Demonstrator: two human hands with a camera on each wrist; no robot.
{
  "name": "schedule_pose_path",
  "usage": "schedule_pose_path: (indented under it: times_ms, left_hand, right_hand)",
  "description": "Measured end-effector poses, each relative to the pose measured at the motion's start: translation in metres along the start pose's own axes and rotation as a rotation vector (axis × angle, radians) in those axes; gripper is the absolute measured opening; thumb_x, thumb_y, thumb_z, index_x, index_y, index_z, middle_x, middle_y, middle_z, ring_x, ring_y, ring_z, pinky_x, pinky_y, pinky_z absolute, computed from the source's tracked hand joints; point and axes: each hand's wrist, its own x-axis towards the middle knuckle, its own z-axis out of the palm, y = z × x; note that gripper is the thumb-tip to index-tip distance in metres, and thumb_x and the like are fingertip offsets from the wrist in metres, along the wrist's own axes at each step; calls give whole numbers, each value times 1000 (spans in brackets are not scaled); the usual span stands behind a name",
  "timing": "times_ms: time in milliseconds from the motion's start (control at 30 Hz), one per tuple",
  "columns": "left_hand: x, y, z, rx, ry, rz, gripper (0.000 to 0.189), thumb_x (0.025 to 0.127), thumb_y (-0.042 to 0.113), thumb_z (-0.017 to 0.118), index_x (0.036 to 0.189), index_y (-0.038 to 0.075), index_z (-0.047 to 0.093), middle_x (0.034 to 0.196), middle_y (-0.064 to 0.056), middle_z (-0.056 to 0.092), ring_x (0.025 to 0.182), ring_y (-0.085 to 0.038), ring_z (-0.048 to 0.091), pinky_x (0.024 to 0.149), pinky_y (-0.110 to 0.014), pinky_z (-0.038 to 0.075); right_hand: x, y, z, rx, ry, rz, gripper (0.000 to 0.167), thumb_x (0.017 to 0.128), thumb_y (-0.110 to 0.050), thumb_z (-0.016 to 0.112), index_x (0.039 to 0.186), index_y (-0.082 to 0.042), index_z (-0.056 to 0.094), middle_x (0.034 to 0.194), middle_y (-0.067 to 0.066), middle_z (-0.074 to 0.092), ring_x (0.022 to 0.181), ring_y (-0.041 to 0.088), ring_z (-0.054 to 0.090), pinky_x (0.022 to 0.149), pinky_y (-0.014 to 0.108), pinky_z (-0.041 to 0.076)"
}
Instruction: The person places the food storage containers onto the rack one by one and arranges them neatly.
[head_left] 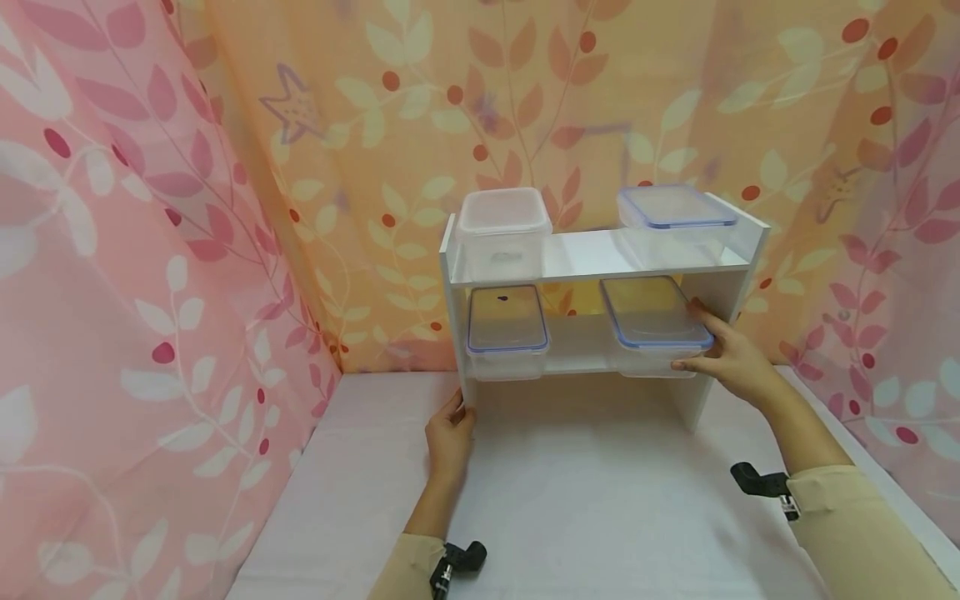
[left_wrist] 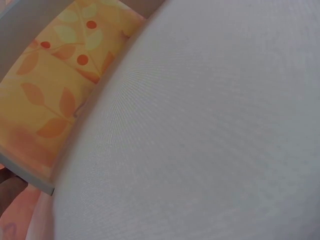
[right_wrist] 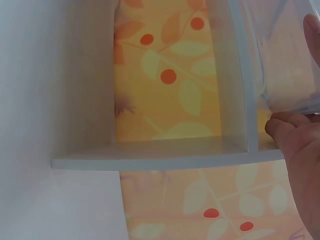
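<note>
A white two-tier shelf rack [head_left: 577, 325] stands on the white-covered table. On its lower tier at the right is a clear food container with a blue-edged lid [head_left: 656, 312]. My right hand [head_left: 723, 354] holds that container by its right side, thumb at the front and fingers along the side. In the right wrist view, the right hand [right_wrist: 302, 145] reaches past the side panel to the clear container [right_wrist: 287, 55]. My left hand [head_left: 450, 433] grips the lower front of the rack's left side panel. Only part of the left hand [left_wrist: 10, 192] shows in the left wrist view, against the panel's edge.
Another blue-edged container [head_left: 508, 329] sits at the lower left. The upper tier carries a white-lidded container [head_left: 504, 233] at left and a blue-edged one [head_left: 675, 221] at right. Patterned curtains [head_left: 360, 167] hang behind and at both sides of the table [head_left: 570, 500].
</note>
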Motion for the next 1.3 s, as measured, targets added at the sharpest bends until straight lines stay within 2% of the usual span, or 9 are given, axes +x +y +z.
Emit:
schedule_pose_path:
  times_ms: [200,367,433,467,667,800,900,1100,1300]
  left_hand:
    - [1,-1,0,3,2,14,45,92,4,70,135,18,69,133,-4,69,104,-24,74,68,-27,59]
    - [0,0,-1,7,11,24,46,91,1,70,133,18,70,131,-5,70,103,-26,74,67,-26,59]
    - [-1,0,-1,9,8,25,46,91,1,70,134,18,70,131,-4,70,103,-25,74,63,-25,58]
    - [-1,-1,-1,9,4,23,46,91,2,70,134,18,69,131,-3,70,103,-25,74,62,-24,57]
    - [0,-2,-1,1,-1,29,46,92,2,70,135,16,68,133,-3,69,105,-25,74,70,-24,58]
    - [0,-2,-1,-2,-4,30,45,92,2,70,135,14,68,133,-6,69,104,-25,74,63,-24,57]
    - [0,-1,-1,-3,-2,30,45,92,2,69,135,13,68,133,-7,69,104,-26,74,63,-24,57]
    - [-2,0,-2,1,9,12,45,91,2,70,134,16,70,131,-10,70,104,-26,74,58,-25,56]
    - [-2,2,-3,-4,-13,-11,46,92,6,70,136,20,68,131,-14,70,102,-25,74,50,-27,54]
  right_hand:
    - [-4,-3,1,18,7,0,105,89,-10,80,166,-15,8,162,28,11,134,61,35,96,52,44]
    - [-9,-1,7,21,53,-13,101,89,-11,80,166,-13,14,158,31,21,130,64,42,91,25,52]
    - [-11,-1,9,39,69,-28,101,88,-8,80,165,-11,14,157,32,23,128,63,43,85,9,48]
    - [-11,-1,10,49,75,-39,101,88,-6,79,165,-9,14,157,33,23,127,63,44,83,5,46]
    - [-15,-1,16,49,129,-65,98,89,-4,78,164,-5,16,154,36,29,124,55,49,82,4,46]
    - [-18,0,20,57,173,-55,95,90,-5,77,164,-8,17,156,35,32,134,55,43,85,2,44]
    - [-21,1,23,69,198,-50,93,92,-6,75,164,-8,17,159,35,31,142,49,38,87,3,43]
    - [-31,2,27,68,237,-39,90,93,-8,75,164,-9,20,158,36,31,143,45,39,90,5,43]
    - [-41,-2,28,21,293,-9,84,93,-13,76,163,-12,28,152,34,43,131,10,53,88,4,44]
